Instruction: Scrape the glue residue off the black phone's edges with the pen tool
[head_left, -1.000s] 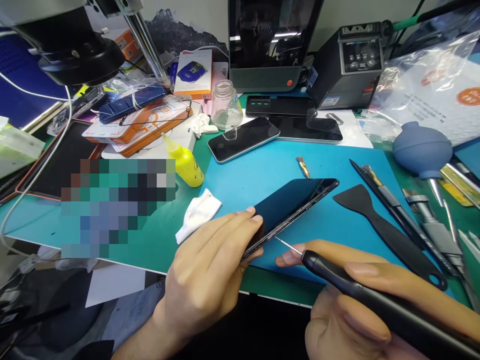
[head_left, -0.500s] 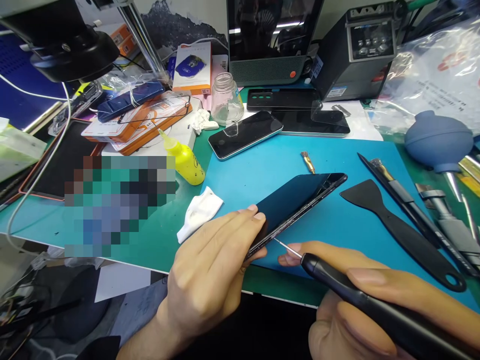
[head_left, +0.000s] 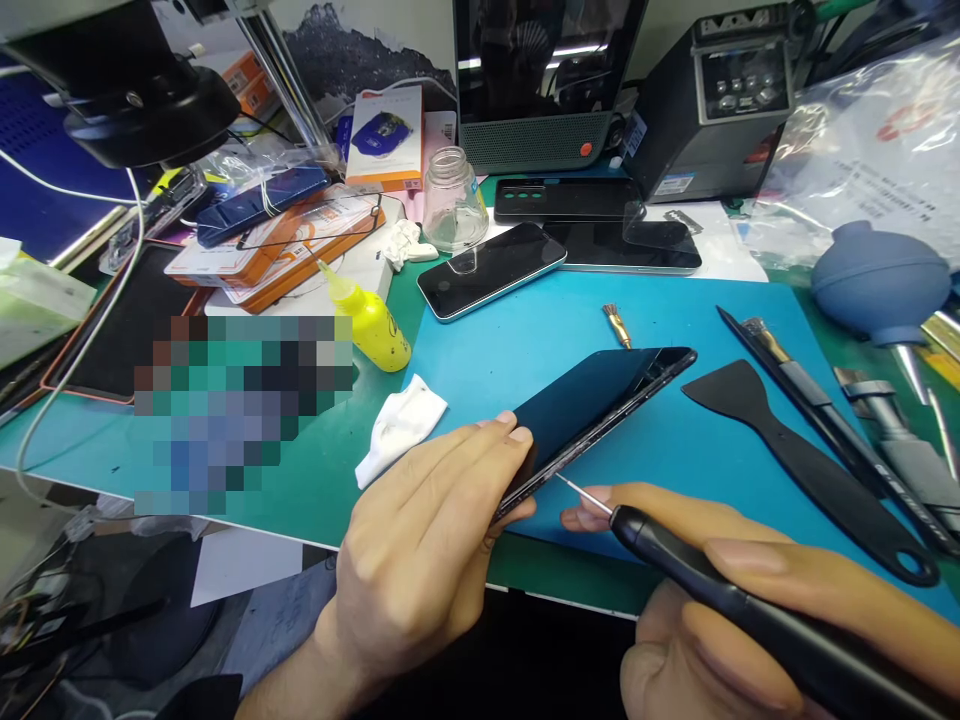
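Observation:
A black smartphone (head_left: 581,405) is held tilted above the blue mat, its glossy screen facing up and away. My left hand (head_left: 427,520) grips the phone's near end, fingers over the screen and the thumb underneath. In my right hand (head_left: 720,580) is a black-handled tool (head_left: 675,555) with a thin metal shaft, held like a pen. The shaft's tip is at the phone's near long edge; whether it touches I cannot tell. A folded white cloth (head_left: 401,430) lies just beyond my left hand. The black plastic scraper (head_left: 787,450) rests on the mat to the right.
Behind lie a phone (head_left: 491,272), a glass jar (head_left: 454,200) and a yellow bottle (head_left: 375,325). A small brush head (head_left: 617,325) sits on the blue mat (head_left: 510,350). At right are a blue air blower (head_left: 879,280) and brushes. A microscope head (head_left: 150,115) overhangs the upper left.
The tool's tip has shifted slightly right along the phone's edge, with my right hand moving a little the same way. My left hand keeps its grip on the phone.

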